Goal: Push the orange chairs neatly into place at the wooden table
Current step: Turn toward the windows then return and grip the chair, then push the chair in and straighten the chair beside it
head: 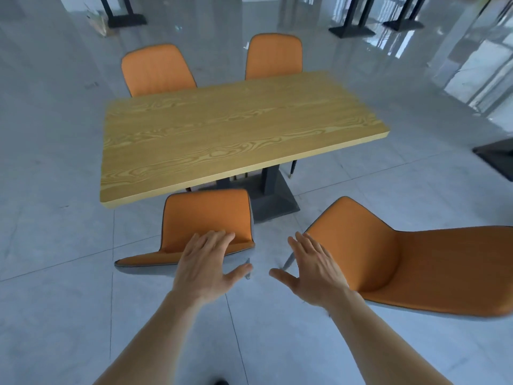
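Floor (55, 162): pale grey glossy tiles, dark grout lines; black bases of other furniture (352, 30) stand along the far edge, well beyond the desk.
Desk (236, 129): wooden top with light yellow grain, long axis running left to right and slightly skewed; dark pedestal base (273, 195) beneath it.
Far left chair (156, 70): orange, at the far side of the desk, backrest upright, seat hidden under the top.
Far right chair (273, 56): orange, at the far side of the desk beside the first, likewise tucked in.
Near left chair (206, 218): orange with grey edging, at the near side of the desk, its seat pointing under the top and its backrest toward the viewer; the front of the seat is hidden by the desk edge.
Near right chair (416, 262): orange, standing clear of the desk near its right corner, turned askew so its seat points toward the desk's pedestal, long axis running left to right.
Left hand (206, 265): fingers (213, 237) straight and spread, lying on the top edge of the near left chair's backrest, thumb out to the side.
Right hand (311, 266): fingers (308, 243) extended and loose, holding nothing, just beside the left rim of the near right chair; contact cannot be told.
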{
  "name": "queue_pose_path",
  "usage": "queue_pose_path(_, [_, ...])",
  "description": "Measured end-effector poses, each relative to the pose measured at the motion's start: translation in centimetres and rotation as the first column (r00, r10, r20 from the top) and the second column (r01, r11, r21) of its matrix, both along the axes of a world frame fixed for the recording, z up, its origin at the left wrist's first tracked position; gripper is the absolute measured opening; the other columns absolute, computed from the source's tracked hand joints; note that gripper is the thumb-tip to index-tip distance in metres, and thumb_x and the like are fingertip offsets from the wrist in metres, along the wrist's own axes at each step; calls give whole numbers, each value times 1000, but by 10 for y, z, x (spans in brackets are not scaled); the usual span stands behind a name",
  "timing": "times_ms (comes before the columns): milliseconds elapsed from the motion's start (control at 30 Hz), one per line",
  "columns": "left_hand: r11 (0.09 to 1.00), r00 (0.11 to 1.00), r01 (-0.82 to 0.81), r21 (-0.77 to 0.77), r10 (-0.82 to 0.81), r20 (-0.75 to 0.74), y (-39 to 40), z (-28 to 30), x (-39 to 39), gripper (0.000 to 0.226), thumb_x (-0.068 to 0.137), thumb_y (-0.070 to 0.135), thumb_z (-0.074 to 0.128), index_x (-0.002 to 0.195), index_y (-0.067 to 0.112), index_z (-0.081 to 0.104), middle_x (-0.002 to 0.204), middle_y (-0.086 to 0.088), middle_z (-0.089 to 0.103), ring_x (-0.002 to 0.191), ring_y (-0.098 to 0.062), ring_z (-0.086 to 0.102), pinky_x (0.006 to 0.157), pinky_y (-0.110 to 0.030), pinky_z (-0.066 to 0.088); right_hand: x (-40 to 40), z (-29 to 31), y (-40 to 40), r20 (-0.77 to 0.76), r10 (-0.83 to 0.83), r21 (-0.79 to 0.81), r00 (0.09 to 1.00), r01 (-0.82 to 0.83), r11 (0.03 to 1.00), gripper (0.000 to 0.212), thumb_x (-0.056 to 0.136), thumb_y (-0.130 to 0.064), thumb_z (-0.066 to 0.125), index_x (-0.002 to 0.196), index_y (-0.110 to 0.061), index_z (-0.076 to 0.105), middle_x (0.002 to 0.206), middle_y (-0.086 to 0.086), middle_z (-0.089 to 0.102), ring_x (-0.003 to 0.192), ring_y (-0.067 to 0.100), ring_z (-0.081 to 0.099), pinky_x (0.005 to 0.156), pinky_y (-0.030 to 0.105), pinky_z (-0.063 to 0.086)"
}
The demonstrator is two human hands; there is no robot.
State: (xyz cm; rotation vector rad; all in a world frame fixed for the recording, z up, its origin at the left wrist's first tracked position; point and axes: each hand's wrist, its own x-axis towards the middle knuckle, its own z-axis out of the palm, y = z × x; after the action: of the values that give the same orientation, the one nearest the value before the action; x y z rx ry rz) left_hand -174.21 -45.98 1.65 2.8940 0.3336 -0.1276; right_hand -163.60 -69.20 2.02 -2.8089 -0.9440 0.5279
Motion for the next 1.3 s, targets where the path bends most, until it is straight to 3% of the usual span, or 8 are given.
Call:
queue_pose_path(167, [996,993,85,37,-88,74,-119,27,51,92,85,89,21,157,32,25,160,9,32,146,-15,25,120,-38,15,32,30,-131,77,-82,16,994,81,997,107,83,-93,21,162,-22,9,171,1,2,157,22,-3,122,38,-5])
queue_pose_path(333, [980,973,197,10,-197,118,-256,55,102,96,82,92,17,159,35,18,166,8,20,152,-15,13,125,-42,6,57,65,-276,137,-228,51,964,223,973,106,84,-90,27,161,-19,17,170,5,8,156,23,2,127,42,4])
queue_pose_path(533, [933,924,360,5,-357,136,-395,68,159,94,83,91,16,159,35,18,166,8,20,153,-16,12,125,-44,6,77,87,-414,124,-437,140,891,420,896,132,59,-103,1,160,-21,21,170,1,11,156,20,2,126,39,6])
queue_pose_path(667, [899,893,437,-20,-431,126,-457,68,195,90,85,88,23,158,36,19,166,9,20,153,-16,12,125,-43,5,92,82,-480,113,-493,108,863,482,869,115,75,-97,19,162,-21,14,170,4,8,156,21,2,126,41,5])
queue_pose_path(967, [892,897,436,-115,-422,132,-543,36,310,89,85,88,23,157,36,18,165,7,23,152,-15,15,125,-41,8,193,69,-564,115,-517,-11,849,521,853,108,80,-91,25,161,-20,15,170,3,8,156,21,2,124,36,0])
queue_pose_path(1300, [957,976,210,-201,-218,-19,-556,-7,365,93,81,91,21,157,37,20,164,7,26,150,-20,23,122,-45,20,311,36,-565,-13,-323,-97,946,320,942,106,83,-88,29,162,-21,11,171,2,5,157,20,0,126,38,2])
